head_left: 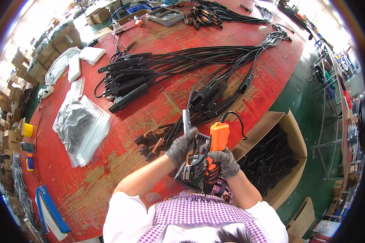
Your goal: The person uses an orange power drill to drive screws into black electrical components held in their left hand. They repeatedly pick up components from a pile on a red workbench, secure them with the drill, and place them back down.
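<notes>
My right hand point(225, 163), in a dark grey glove, wraps round an orange and black power screwdriver point(219, 137) whose black cord runs off its top. It stands upright close to my apron. My left hand point(181, 148), also gloved, is closed around a long dark grey handle-shaped piece point(186, 120) that sticks up past the fingers. Just below the hands is a black tray point(195, 184) of small metal screws, partly hidden by the tool. Copper-coloured clamp parts point(153, 148) on black cables lie left of my left hand.
Bundled black cables point(207, 52) with black handles point(127, 77) spread across the red table point(121, 146). Plastic bags point(81, 131) lie at left. A cardboard box point(300, 141) of black parts stands at the right edge. Grey bins point(165, 17) are at the back.
</notes>
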